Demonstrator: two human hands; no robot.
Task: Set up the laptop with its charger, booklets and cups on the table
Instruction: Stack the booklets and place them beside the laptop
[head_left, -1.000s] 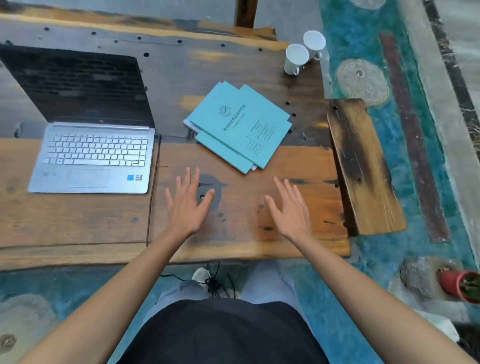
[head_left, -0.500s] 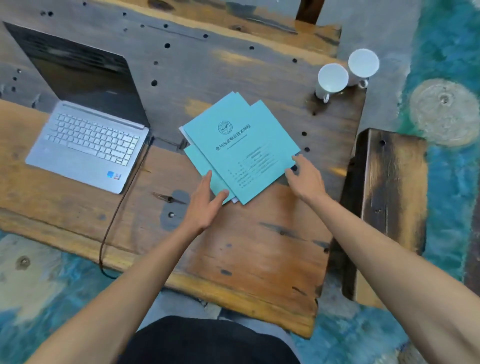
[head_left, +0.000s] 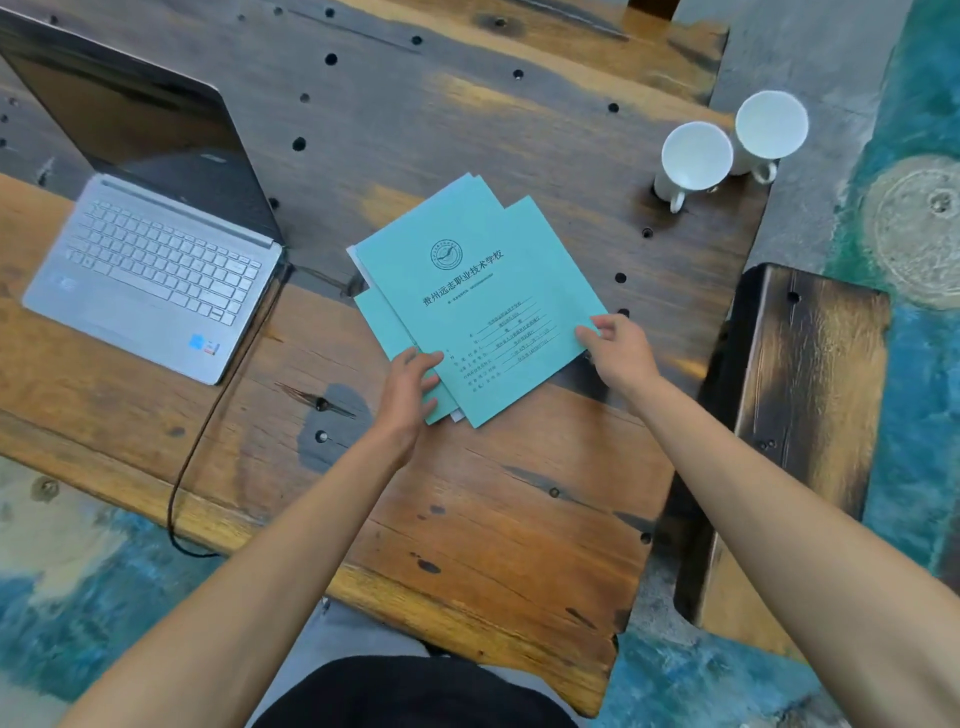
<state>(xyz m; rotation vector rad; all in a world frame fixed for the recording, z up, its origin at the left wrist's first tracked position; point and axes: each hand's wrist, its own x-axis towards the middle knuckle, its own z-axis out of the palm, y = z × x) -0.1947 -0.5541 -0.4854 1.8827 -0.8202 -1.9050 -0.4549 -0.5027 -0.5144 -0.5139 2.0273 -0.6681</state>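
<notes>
A fanned stack of teal booklets (head_left: 478, 291) lies in the middle of the wooden table (head_left: 493, 519). My left hand (head_left: 410, 384) grips the stack's near left corner, thumb on top. My right hand (head_left: 618, 353) pinches the stack's near right corner. An open silver laptop (head_left: 150, 270) stands at the left, and a dark charger cable (head_left: 218, 400) runs from its right side over the table's front edge. Two white cups (head_left: 696, 158) (head_left: 769, 127) stand side by side at the far right.
A dark wooden bench (head_left: 789, 415) sits just right of the table. The floor below is painted teal, with a round stone disc (head_left: 919, 228) at the right. The table surface has several small holes and a grey patch (head_left: 332, 431) near my left wrist.
Both hands have gone from hovering open over the table to the booklets and now hold the stack's near corners. The view has swung right.
</notes>
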